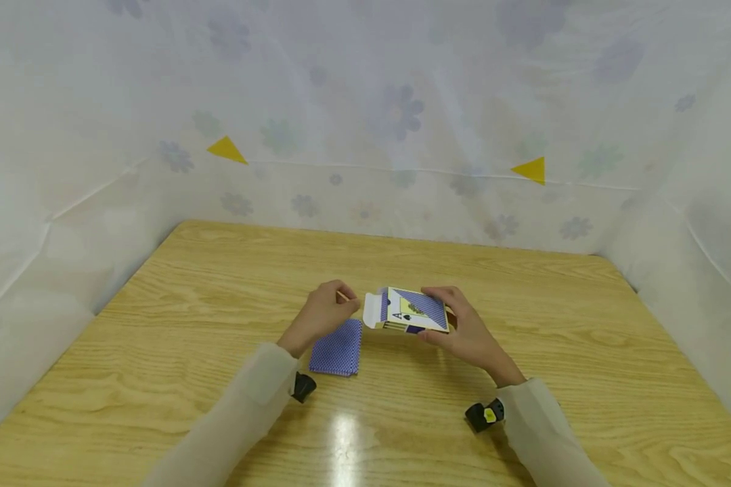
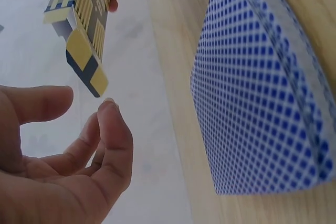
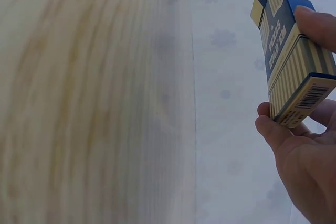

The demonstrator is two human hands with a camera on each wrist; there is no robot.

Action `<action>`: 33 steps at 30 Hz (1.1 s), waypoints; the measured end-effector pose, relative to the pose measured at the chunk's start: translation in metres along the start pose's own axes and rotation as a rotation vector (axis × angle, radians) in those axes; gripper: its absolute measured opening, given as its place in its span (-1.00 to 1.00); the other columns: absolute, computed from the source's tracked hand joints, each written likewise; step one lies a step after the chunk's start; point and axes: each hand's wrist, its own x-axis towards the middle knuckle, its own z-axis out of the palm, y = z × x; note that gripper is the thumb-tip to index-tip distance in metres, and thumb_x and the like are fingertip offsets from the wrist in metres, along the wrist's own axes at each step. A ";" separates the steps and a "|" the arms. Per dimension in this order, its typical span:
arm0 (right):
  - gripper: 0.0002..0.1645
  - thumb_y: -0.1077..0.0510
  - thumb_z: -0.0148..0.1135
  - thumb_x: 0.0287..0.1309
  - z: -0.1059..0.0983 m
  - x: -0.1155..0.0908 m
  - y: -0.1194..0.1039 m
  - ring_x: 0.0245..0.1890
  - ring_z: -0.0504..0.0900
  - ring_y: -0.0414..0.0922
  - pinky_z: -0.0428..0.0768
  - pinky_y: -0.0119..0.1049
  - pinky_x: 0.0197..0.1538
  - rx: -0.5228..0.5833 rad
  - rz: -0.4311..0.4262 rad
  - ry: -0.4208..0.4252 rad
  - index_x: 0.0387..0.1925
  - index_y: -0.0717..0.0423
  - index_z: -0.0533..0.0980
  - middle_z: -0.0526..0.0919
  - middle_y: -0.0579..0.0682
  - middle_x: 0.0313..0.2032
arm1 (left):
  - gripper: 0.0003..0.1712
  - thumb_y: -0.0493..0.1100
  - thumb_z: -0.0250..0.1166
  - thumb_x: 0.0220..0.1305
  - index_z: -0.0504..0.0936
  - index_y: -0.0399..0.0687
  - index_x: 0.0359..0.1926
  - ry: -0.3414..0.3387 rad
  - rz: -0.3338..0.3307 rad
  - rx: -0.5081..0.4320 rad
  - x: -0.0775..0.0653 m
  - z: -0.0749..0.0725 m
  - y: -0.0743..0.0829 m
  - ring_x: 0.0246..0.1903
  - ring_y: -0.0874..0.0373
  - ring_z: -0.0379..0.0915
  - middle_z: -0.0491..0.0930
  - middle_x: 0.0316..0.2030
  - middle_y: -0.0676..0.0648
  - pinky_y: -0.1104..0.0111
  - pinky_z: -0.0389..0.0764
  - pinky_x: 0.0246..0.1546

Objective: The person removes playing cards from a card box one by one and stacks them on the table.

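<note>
My right hand (image 1: 466, 335) grips a playing card box (image 3: 286, 45) at its closed end, thumb on one side and fingers on the other. The box is held over the table, its end flap (image 2: 89, 64) unfolded and pointing toward my left hand (image 1: 327, 308). An ace of spades is printed on its upper face. Nothing is held by the left hand; its fingers bend loosely, the thumb stands apart, and a fingertip is right at the flap's tip. Below the left hand, a stack of blue-checked playing cards (image 1: 336, 348) lies face down on the table, slightly uneven at the edges.
The wooden table (image 1: 158, 352) reaches back to a white flowered curtain (image 1: 365, 101), which also hangs along both sides. Two yellow triangles (image 1: 227, 150) are fixed on the back curtain. A black wrist device (image 1: 484, 414) sits at the right sleeve.
</note>
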 end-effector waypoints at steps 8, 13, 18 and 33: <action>-0.22 0.29 0.37 0.05 0.002 0.000 -0.003 0.06 0.35 0.05 0.52 -0.19 0.06 -0.008 -0.006 -0.001 0.30 0.24 0.26 0.25 0.22 0.18 | -0.67 -0.14 0.22 0.27 0.46 -0.21 -0.01 0.007 0.017 -0.002 0.001 0.010 0.003 -0.30 0.04 0.52 0.56 -0.21 -0.18 0.37 0.49 -0.38; -0.22 0.29 0.38 0.03 0.003 0.000 -0.004 0.06 0.35 0.04 0.49 -0.08 0.10 -0.021 0.005 0.006 0.30 0.21 0.28 0.27 0.20 0.18 | -0.72 -0.20 0.22 0.26 0.51 -0.23 -0.04 0.064 0.069 -0.012 0.000 0.013 0.008 -0.31 0.07 0.46 0.54 -0.23 -0.16 0.38 0.48 -0.39; -0.21 0.27 0.39 0.03 0.003 -0.001 -0.003 0.07 0.35 0.05 0.48 -0.06 0.11 -0.020 0.010 0.013 0.30 0.19 0.28 0.27 0.19 0.18 | -0.79 -0.24 0.22 0.25 0.55 -0.23 -0.12 0.054 0.110 -0.042 -0.001 0.017 0.011 -0.33 0.08 0.49 0.57 -0.26 -0.16 0.40 0.49 -0.43; -0.18 0.30 0.41 0.00 0.001 0.000 -0.005 0.08 0.33 0.01 0.49 -0.34 0.08 0.020 -0.002 0.008 0.31 0.17 0.27 0.26 0.17 0.19 | -0.62 -0.27 0.27 0.21 0.42 -0.28 0.03 -0.075 0.064 -0.112 -0.001 0.026 0.013 -0.44 0.10 0.58 0.62 -0.30 -0.23 0.31 0.58 -0.43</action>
